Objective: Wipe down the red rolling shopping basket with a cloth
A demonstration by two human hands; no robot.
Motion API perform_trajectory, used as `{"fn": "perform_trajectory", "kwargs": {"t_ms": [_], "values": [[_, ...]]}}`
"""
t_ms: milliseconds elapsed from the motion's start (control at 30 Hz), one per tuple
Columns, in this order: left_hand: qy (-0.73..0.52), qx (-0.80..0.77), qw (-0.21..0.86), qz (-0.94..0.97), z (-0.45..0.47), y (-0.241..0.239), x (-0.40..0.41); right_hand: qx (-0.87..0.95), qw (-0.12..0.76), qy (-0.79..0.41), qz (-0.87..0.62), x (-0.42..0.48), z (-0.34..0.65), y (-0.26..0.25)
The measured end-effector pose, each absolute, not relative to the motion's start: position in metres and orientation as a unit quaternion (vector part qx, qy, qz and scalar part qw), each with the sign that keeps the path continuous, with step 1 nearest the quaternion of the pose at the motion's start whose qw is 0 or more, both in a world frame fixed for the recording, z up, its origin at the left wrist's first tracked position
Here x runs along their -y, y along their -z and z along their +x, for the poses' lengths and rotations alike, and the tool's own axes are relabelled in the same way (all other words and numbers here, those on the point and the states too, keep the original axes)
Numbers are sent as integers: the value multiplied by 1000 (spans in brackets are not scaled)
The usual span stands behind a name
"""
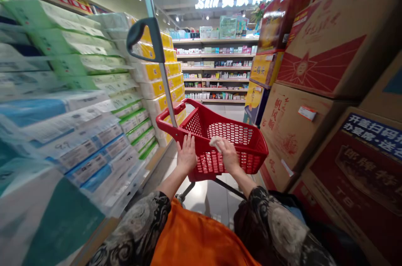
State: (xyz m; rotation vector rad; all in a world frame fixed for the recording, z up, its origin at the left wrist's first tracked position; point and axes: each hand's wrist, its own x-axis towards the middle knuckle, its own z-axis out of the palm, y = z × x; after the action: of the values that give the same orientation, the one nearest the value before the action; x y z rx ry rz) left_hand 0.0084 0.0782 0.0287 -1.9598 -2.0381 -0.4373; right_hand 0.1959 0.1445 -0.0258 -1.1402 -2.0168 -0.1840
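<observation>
A red plastic shopping basket cart [230,126] stands in front of me, its side turned towards me and its inside visible through the open top. My left hand [187,155] lies flat against the near side wall, fingers stretched out and pointing up. In my right hand [229,155] is a crumpled whitish cloth [216,142], pressed to the near rim. From the cart's left end rises a metal pole with a dark grey loop handle [146,40]. Dark legs of the cart frame [230,188] show below the basket.
Stacked packs of tissue paper [88,61] line the left side, with yellow-and-white packs [160,78] farther on. Cardboard cartons [310,48] are piled high on the right. Shelves of small boxed goods [216,54] close off the far end. Tiled floor [202,195] lies beneath the cart.
</observation>
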Motion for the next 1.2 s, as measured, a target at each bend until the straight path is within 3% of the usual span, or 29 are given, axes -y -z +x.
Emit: {"fn": "perform_trajectory", "kwargs": {"t_ms": [200,367,500,667,767,867,967,1033,1100,1200], "values": [[227,765,156,-582,-41,-62,-93,740,415,108,-518,-158,272,49],[180,742,157,-626,-68,-91,-103,800,417,56,-428,-157,166,10],[164,719,168,-654,-66,-95,-96,781,486,-14,-392,-155,65,-23],[184,709,182,-656,-57,-91,-84,772,535,-77,-334,-151,45,-43],[183,696,188,-669,-54,-91,-80,767,573,-27,-287,-148,65,-91],[177,700,179,-668,-52,-90,-79,765,600,101,-210,-150,72,-182],[167,704,176,-667,-50,-88,-78,803,539,208,-144,-157,66,-263],[156,694,180,-680,-50,-87,-75,843,462,249,-116,-162,64,-278],[150,684,183,-690,-53,-86,-70,877,386,269,-98,-164,67,-256],[159,710,185,-661,-64,-83,-59,907,317,262,-90,-156,78,-179]]}}
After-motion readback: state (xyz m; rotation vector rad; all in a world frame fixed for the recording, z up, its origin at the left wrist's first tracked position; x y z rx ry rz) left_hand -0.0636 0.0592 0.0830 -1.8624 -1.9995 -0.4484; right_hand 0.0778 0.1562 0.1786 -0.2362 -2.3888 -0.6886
